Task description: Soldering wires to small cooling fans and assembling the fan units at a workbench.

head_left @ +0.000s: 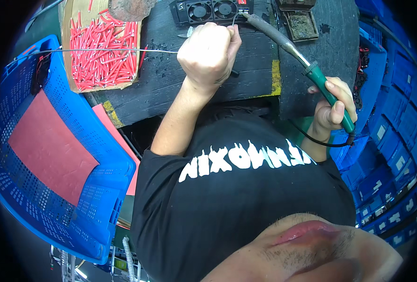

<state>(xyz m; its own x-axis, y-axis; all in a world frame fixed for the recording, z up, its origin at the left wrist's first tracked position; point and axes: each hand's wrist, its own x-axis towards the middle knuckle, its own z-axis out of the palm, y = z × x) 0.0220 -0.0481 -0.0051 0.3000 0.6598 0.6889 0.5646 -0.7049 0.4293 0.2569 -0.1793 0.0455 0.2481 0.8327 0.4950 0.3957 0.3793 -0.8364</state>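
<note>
My left hand is closed in a fist over the dark workbench, gripping a thin grey solder wire. The wire trails off to the left, and its short free end curves up from the fist toward the iron's tip. In my right hand is a soldering iron, held by its green handle. Its long barrel slants up and left, with the tip at the right end of a black housing with two fans. Exact contact at the tip is too small to tell. My left fist partly covers a small tool on the bench.
A cardboard box of short red wires with silvery ends stands at the left. A blue perforated basket holding a red sheet is beside it. At the far right of the bench sits a small metal tray; blue crates line the right.
</note>
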